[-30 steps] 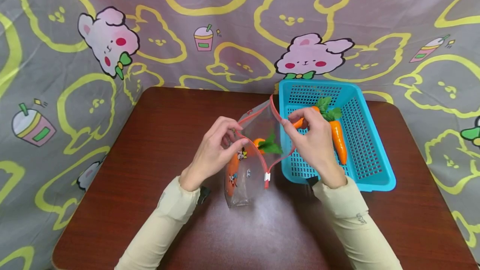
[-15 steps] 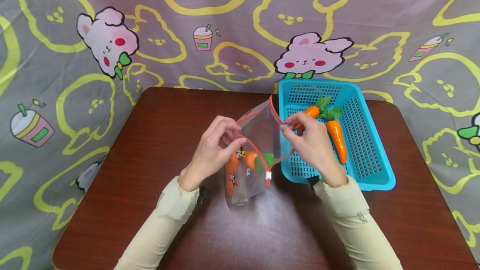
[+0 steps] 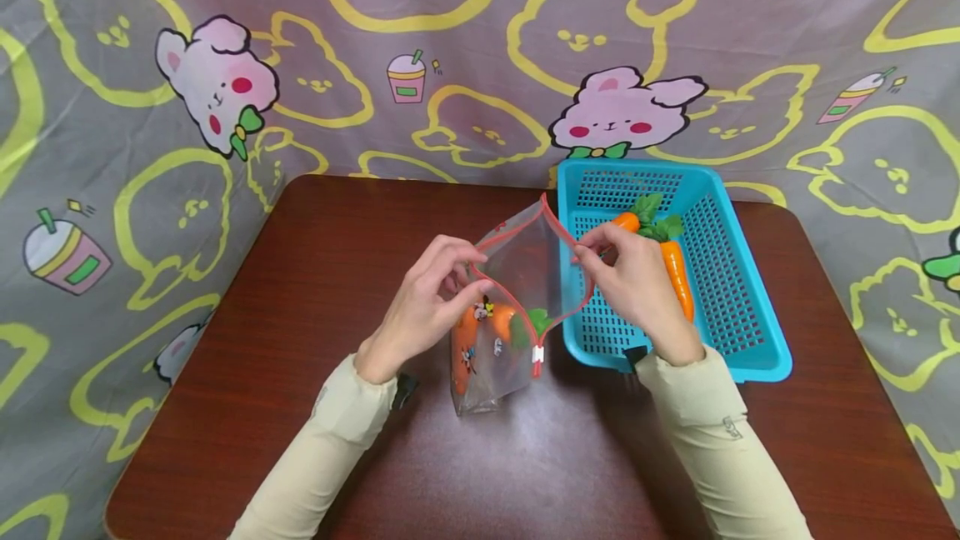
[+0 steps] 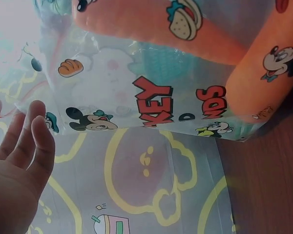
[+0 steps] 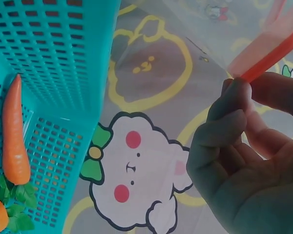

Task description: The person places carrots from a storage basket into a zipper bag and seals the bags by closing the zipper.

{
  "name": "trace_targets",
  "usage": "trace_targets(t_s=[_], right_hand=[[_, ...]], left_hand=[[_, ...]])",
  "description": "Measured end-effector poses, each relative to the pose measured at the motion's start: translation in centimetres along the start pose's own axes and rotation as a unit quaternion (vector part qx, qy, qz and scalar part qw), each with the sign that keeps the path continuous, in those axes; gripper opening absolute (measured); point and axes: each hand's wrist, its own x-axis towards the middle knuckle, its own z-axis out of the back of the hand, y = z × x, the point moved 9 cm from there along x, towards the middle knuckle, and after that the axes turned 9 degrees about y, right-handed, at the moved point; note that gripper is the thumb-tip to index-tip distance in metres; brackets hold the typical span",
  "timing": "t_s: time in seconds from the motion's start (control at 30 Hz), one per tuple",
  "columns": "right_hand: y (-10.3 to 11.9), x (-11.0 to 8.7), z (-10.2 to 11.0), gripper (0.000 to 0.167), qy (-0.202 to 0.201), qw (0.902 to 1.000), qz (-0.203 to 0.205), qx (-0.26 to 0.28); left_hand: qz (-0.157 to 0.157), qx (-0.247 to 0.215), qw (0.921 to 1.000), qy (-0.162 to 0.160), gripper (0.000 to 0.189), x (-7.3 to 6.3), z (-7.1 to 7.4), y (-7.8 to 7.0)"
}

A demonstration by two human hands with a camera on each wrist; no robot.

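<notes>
A clear zip bag (image 3: 517, 361) with cartoon prints and a red-edged mouth stands on the table, its mouth spread wide. My left hand (image 3: 427, 294) pinches the near-left edge of that mouth between thumb and fingers. On the opposite side, my right hand (image 3: 633, 273) pinches the red edge (image 5: 268, 61), which shows up close in the right wrist view. Inside the bag are an orange carrot (image 3: 463, 348) along the left and another carrot (image 3: 501, 322) with green leaves. Through the printed plastic, the left wrist view shows two orange carrot bodies (image 4: 151, 22). A white slider (image 3: 537, 354) sits at one corner of the mouth.
To the right, a turquoise perforated basket (image 3: 776, 361) holds two carrots with leafy tops, one carrot (image 3: 678, 277) lying lengthwise and another carrot (image 3: 626, 222) partly behind my right hand. A patterned cloth (image 3: 480, 48) hangs around the brown table (image 3: 315, 273).
The leafy carrot has dropped from the bag's mouth to lower inside it. My right hand has shifted slightly right, drawing the mouth wider. The left hand stays nearly still.
</notes>
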Motion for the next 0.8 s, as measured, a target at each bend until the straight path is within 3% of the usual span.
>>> trace_targets(t_s=[0.47,0.8], right_hand=[[-0.7,0.3,0.4,0.017,0.021,0.9997,-0.011,-0.011],[-0.6,0.7,5.0,0.022,-0.019,0.9981,-0.021,-0.055]], left_hand=[[-0.009,-0.01,0.9999,0.002,0.026,-0.1,-0.2,-0.2],[-0.006,-0.012,0.9999,-0.008,0.025,0.0,-0.2,-0.2]])
